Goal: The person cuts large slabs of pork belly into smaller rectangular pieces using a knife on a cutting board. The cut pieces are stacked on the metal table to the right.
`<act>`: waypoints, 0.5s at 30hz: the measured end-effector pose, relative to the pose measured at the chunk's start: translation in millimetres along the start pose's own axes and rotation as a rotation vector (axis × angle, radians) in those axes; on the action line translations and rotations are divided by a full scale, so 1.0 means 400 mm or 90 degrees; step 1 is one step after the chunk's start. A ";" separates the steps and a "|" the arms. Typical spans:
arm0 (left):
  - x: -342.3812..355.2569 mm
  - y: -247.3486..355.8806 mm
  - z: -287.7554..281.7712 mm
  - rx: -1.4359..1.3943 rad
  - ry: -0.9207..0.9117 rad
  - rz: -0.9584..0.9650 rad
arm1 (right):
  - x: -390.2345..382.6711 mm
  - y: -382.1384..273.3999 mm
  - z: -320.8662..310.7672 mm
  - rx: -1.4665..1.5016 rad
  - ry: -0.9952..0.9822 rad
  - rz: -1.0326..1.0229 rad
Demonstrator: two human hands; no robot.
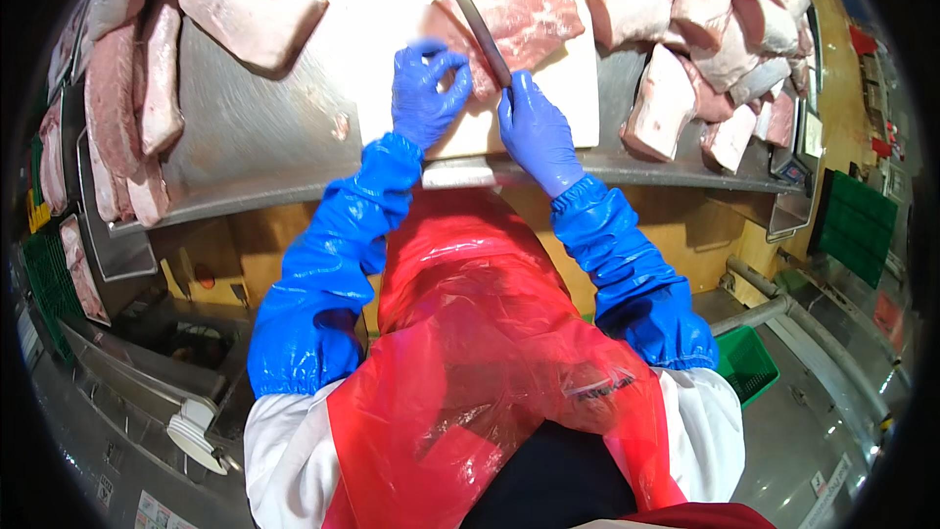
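Note:
A boneless slab of pink meat [539,12] lies on the white cutting board [573,113] in front of me. My right hand [540,132], in a blue-purple glove, is closed around the handle of a long knife [468,12]. The blade points away and leftward, passing over the slab. At the slab's near left side, my left hand [426,96] has its thumb and fingers curled together. Its fingertips are smeared by motion beside a pinkish blur, so what they pinch is not clear. A small meat scrap [340,126] lies left of the board.
Trimmed pork pieces [700,29] are heaped on the steel table [264,132] at right. Larger fatty slabs [250,10] lie at left, some long strips [125,88] along the edge. A green basket [749,364] stands low at right, near a metal rail [822,353].

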State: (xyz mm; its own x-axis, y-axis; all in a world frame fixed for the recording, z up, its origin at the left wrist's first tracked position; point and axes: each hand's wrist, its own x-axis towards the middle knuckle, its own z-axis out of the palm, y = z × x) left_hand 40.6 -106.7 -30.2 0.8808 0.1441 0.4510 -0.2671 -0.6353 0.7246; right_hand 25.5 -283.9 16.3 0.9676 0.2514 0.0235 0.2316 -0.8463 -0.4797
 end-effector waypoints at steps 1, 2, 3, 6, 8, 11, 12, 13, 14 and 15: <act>0.004 -0.004 0.008 -0.001 -0.006 0.000 | -0.022 0.015 0.001 -0.022 -0.029 -0.004; -0.002 -0.013 0.010 0.001 -0.008 -0.003 | -0.066 0.028 -0.004 -0.023 -0.086 0.010; -0.001 -0.019 0.012 0.016 -0.004 0.002 | -0.119 0.043 -0.029 -0.027 -0.134 0.020; 0.003 -0.037 0.004 0.060 0.015 -0.004 | -0.287 0.098 -0.096 -0.056 -0.172 0.017; 0.005 -0.049 -0.014 0.127 0.034 -0.128 | -0.357 0.106 -0.168 -0.078 -0.280 0.102; 0.037 0.007 -0.013 -0.017 0.142 -0.267 | -0.430 0.155 -0.265 -0.049 -0.332 0.121; 0.042 0.088 0.006 -0.052 0.190 -0.271 | -0.436 0.162 -0.284 -0.033 -0.293 0.117; 0.028 0.112 0.015 -0.089 0.070 -0.191 | -0.433 0.171 -0.302 -0.017 -0.260 0.095; 0.031 0.111 0.028 0.234 -0.036 -0.143 | -0.427 0.168 -0.313 -0.003 -0.236 0.071; 0.028 0.052 0.031 0.137 0.014 -0.216 | -0.407 0.148 -0.311 0.037 -0.174 0.052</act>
State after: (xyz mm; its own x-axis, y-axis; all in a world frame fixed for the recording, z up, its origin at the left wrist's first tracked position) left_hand 49.7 -127.9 -16.5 0.8957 0.3878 0.2174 0.1278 -0.6930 0.7096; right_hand -105.9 -433.3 93.2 0.9181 0.3070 -0.2508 0.1401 -0.8430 -0.5193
